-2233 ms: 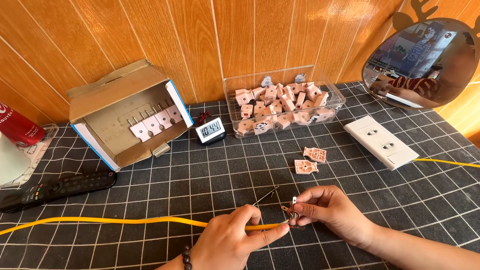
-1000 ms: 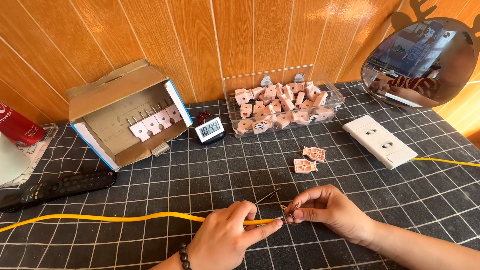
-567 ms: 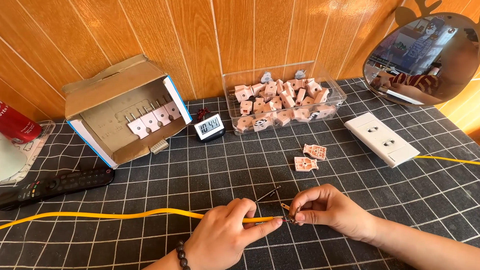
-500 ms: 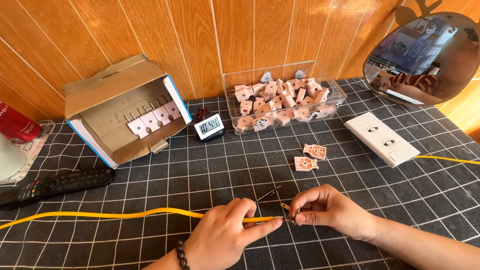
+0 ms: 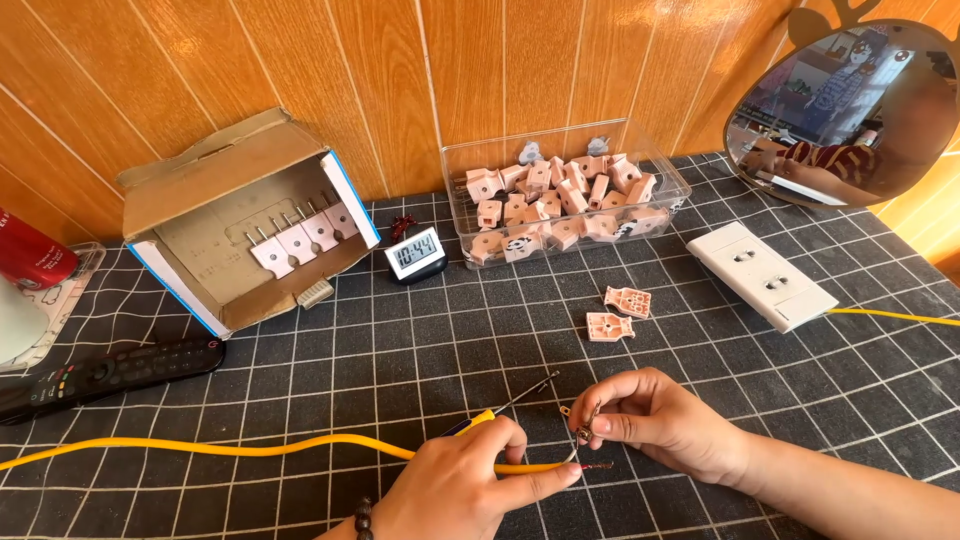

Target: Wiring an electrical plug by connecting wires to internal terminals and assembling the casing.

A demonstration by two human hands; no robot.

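My left hand [image 5: 462, 487] pinches the stripped end of a yellow cable [image 5: 240, 449] that trails left across the mat. Bare copper strands stick out past its fingers. My right hand [image 5: 665, 420] holds a small metal plug prong [image 5: 584, 425] at the cable's bare tip. A screwdriver [image 5: 520, 393] with a yellow handle lies just behind my left hand. Two pale pink plug shell halves [image 5: 618, 312] lie on the mat beyond my right hand.
A clear bin [image 5: 570, 190] of pink plug parts sits by the wooden wall. An open cardboard box [image 5: 245, 225] holds prong pieces. Also here are a small digital clock [image 5: 415, 254], a white socket strip [image 5: 761, 274], a black remote [image 5: 105, 368], a round mirror [image 5: 850, 100] and a red can [image 5: 30, 252].
My hands have stayed together at the cable end, shifting slightly. The view has tilted a little; nothing else on the mat has moved.
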